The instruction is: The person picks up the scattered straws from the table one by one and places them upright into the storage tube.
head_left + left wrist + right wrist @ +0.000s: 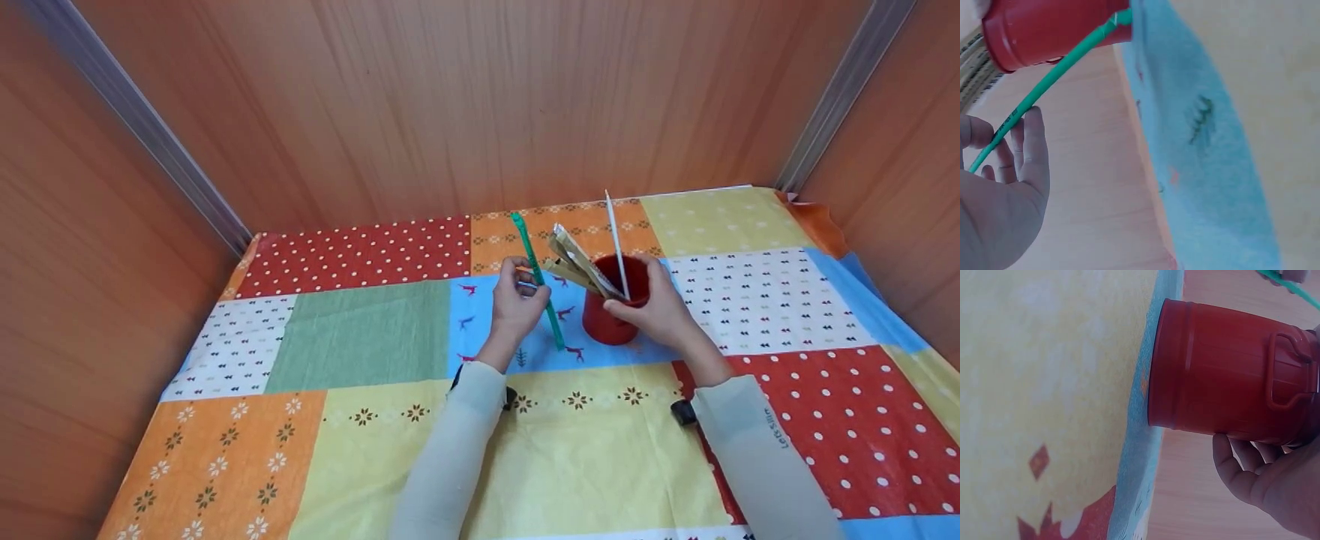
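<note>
My left hand point(519, 296) pinches a slender green wrapped straw point(555, 322) between thumb and fingers. It stands tilted, its lower end close to the blue cloth patch. In the left wrist view, dark print runs along the straw point(1044, 81). To its right stands a red cup point(609, 322), its base at the cloth. My right hand point(660, 307) grips this cup near the rim, thumb on the near side. The right wrist view shows a small loop handle point(1272, 377) on the cup's side. Several brown sachets point(574, 255) and a white stick point(615, 232) poke out of the cup.
A patchwork cloth point(367, 330) in red, orange, green, blue and yellow covers the table. Wood-patterned panels point(450, 112) wall in the back and both sides, with metal strips point(142, 120) at the corners. Cloth bunches up at the right back corner.
</note>
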`<action>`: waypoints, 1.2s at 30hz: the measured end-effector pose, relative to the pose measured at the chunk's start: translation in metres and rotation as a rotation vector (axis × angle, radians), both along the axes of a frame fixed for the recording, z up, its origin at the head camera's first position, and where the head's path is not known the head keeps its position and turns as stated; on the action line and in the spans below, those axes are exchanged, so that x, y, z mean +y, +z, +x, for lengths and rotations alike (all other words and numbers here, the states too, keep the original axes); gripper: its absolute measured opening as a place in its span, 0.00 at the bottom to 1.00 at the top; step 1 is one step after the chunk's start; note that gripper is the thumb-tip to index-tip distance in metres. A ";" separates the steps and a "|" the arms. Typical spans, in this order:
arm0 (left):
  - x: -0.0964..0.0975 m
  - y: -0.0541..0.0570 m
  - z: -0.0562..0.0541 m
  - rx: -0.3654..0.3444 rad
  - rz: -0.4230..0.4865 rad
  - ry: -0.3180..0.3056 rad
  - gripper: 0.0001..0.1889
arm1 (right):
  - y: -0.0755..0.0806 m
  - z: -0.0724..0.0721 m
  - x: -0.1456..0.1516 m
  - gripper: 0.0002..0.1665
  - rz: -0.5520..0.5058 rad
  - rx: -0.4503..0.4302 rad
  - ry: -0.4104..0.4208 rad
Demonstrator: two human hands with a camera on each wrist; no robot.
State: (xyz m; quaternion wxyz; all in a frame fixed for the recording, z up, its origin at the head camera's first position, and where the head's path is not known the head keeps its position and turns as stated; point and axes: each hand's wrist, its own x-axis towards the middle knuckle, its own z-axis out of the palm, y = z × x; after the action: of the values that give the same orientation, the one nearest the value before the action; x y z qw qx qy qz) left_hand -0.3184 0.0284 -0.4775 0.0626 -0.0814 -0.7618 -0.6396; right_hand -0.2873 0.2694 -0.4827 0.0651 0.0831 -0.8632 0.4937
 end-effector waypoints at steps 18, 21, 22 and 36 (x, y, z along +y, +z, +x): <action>0.004 0.065 0.043 0.302 0.311 -0.036 0.17 | 0.000 -0.002 0.000 0.55 -0.010 -0.009 0.002; 0.005 0.073 0.049 0.298 0.311 -0.014 0.17 | 0.000 -0.002 0.000 0.56 -0.011 -0.009 0.000; 0.006 0.073 0.049 0.297 0.313 -0.011 0.17 | 0.000 -0.001 0.001 0.56 -0.011 -0.011 -0.002; 0.020 0.048 0.026 0.316 0.251 0.002 0.16 | -0.002 -0.002 0.001 0.56 -0.013 -0.026 -0.002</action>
State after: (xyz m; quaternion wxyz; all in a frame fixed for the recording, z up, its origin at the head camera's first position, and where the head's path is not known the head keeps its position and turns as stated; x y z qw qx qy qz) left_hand -0.2920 0.0487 -0.4295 0.1919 -0.1716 -0.6568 -0.7088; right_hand -0.2892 0.2706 -0.4846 0.0550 0.0756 -0.8608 0.5003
